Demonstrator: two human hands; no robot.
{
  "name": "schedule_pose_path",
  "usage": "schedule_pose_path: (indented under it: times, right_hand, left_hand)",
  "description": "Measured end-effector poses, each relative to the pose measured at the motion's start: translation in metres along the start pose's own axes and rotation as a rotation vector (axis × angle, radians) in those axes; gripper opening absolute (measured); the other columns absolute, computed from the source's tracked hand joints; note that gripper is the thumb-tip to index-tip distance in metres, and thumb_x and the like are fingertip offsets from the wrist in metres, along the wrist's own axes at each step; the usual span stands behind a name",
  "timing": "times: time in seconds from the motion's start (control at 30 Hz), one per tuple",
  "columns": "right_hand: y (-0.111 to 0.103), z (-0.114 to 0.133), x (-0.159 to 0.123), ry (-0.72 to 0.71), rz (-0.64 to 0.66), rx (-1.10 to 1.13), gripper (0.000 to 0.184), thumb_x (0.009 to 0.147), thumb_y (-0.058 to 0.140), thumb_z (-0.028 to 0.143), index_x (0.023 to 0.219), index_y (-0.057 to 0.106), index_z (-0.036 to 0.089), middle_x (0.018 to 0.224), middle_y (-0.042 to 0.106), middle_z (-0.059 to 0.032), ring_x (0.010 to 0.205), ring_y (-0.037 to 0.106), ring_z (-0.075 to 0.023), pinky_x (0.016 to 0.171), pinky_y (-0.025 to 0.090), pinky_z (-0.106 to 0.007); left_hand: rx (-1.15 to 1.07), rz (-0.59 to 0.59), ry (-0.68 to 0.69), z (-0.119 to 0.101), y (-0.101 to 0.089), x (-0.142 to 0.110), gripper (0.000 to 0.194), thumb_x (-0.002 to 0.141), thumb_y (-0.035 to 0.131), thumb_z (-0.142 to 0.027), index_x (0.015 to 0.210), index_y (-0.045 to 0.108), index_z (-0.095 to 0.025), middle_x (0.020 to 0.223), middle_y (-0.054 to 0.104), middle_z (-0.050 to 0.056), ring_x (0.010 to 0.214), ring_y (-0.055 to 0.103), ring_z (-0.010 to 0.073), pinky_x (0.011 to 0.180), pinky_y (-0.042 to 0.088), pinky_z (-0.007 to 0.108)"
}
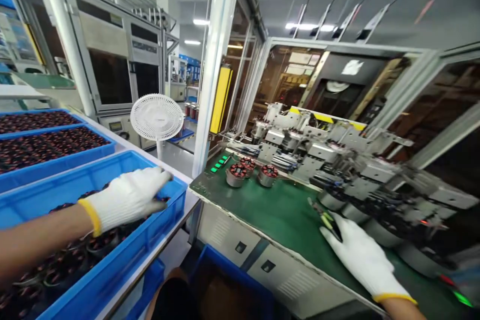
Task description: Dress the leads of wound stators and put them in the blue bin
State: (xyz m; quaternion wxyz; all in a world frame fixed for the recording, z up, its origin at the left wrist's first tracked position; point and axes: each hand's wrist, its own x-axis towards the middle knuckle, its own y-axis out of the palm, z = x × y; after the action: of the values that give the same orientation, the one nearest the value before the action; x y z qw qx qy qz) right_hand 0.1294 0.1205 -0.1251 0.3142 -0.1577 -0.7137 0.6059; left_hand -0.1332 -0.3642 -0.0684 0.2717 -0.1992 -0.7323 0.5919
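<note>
My left hand [127, 197], in a white knit glove with a yellow cuff, reaches over the right end of a blue bin [123, 167]. Its thumb and fingers are apart, near a copper-wound motor stator [164, 200] that is partly hidden. More wound stators [71, 257] fill the bin. My right hand [362, 252], gloved the same way, is closed around yellow-green-handled pliers [326, 217] just above the green bench top [270, 212]. The pliers' jaws point away to the left. Three wound stators [236, 174] in grey metal shells stand at the bench's far left.
A row of machine fixtures [318, 150] lines the back of the bench, with grey cylinders below them on the right. A white fan [157, 116] stands behind the bin. More blue bins [56, 150] of stators sit at far left. A white post [215, 60] rises at the bench's corner.
</note>
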Motion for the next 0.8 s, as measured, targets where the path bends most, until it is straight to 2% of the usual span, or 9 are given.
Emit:
schedule_pose_path:
  times: [0.07, 0.13, 0.2, 0.3, 0.4, 0.57, 0.67, 0.8]
  right_hand:
    - [-0.003, 0.001, -0.005, -0.019, 0.000, 0.003, 0.061, 0.090, 0.038, 0.052, 0.136, 0.047, 0.013, 0.128, 0.054, -0.0181, 0.113, 0.054, -0.0301, 0.094, 0.041, -0.040]
    - [-0.007, 0.003, -0.011, -0.040, -0.007, 0.008, 0.061, 0.090, 0.040, 0.052, 0.136, 0.047, 0.013, 0.127, 0.055, -0.0160, 0.113, 0.054, -0.0296, 0.095, 0.041, -0.039]
    - [-0.012, 0.004, -0.017, -0.052, -0.027, 0.011, 0.059, 0.090, 0.042, 0.051, 0.135, 0.049, 0.013, 0.125, 0.057, -0.0150, 0.112, 0.054, -0.0292, 0.095, 0.041, -0.038]
    - [-0.016, 0.005, -0.028, -0.056, -0.069, 0.029, 0.056, 0.091, 0.043, 0.051, 0.132, 0.053, 0.013, 0.126, 0.056, -0.0150, 0.113, 0.053, -0.0297, 0.096, 0.039, -0.038]
    - [-0.015, 0.002, -0.036, -0.060, -0.117, 0.072, 0.052, 0.091, 0.043, 0.052, 0.126, 0.058, 0.017, 0.124, 0.057, -0.0141, 0.111, 0.054, -0.0295, 0.095, 0.039, -0.038]
    - [-0.015, 0.003, -0.041, -0.083, -0.195, 0.137, 0.045, 0.090, 0.045, 0.051, 0.116, 0.063, 0.018, 0.111, 0.061, -0.0129, 0.103, 0.055, -0.0297, 0.088, 0.040, -0.039]
    - [-0.021, 0.005, -0.043, -0.090, -0.196, 0.132, 0.044, 0.090, 0.046, 0.050, 0.114, 0.063, 0.017, 0.108, 0.061, -0.0127, 0.099, 0.056, -0.0291, 0.085, 0.039, -0.038]
    - [-0.023, 0.007, -0.040, -0.077, -0.143, 0.124, 0.044, 0.090, 0.047, 0.051, 0.115, 0.062, 0.018, 0.108, 0.060, -0.0121, 0.099, 0.055, -0.0282, 0.083, 0.038, -0.036]
  left_hand:
    - [0.111, -0.059, 0.153, -0.045, -0.019, 0.030, 0.035, 0.073, 0.057, -0.044, 0.101, 0.058, -0.023, 0.099, 0.060, 0.009, 0.091, 0.061, 0.0319, 0.077, 0.047, 0.040]
    - [0.152, -0.087, 0.255, -0.086, -0.025, 0.056, 0.040, 0.074, 0.056, -0.045, 0.107, 0.057, -0.022, 0.102, 0.060, 0.011, 0.091, 0.061, 0.0314, 0.076, 0.047, 0.040]
    - [0.147, -0.106, 0.323, -0.118, -0.022, 0.077, 0.046, 0.074, 0.056, -0.046, 0.112, 0.057, -0.020, 0.105, 0.060, 0.014, 0.094, 0.060, 0.0327, 0.077, 0.048, 0.041]
    - [0.120, -0.136, 0.375, -0.149, -0.003, 0.098, 0.045, 0.075, 0.054, -0.046, 0.107, 0.060, -0.016, 0.104, 0.062, 0.017, 0.097, 0.061, 0.0343, 0.081, 0.047, 0.042]
    - [0.130, -0.135, 0.331, -0.164, 0.020, 0.111, 0.042, 0.070, 0.058, -0.041, 0.103, 0.063, -0.015, 0.102, 0.064, 0.018, 0.096, 0.062, 0.0350, 0.081, 0.047, 0.041]
    - [0.090, -0.028, 0.339, -0.164, 0.044, 0.127, 0.050, 0.072, 0.056, -0.049, 0.108, 0.062, -0.015, 0.111, 0.063, 0.020, 0.101, 0.062, 0.0346, 0.084, 0.046, 0.040]
    - [-0.019, -0.009, 0.244, -0.166, 0.048, 0.123, 0.043, 0.078, 0.051, -0.054, 0.100, 0.061, -0.018, 0.108, 0.065, 0.015, 0.099, 0.063, 0.0296, 0.078, 0.046, 0.035]
    - [-0.154, -0.037, 0.162, -0.177, 0.054, 0.103, 0.035, 0.080, 0.049, -0.054, 0.085, 0.057, -0.021, 0.094, 0.066, 0.007, 0.085, 0.063, 0.0242, 0.064, 0.040, 0.030]
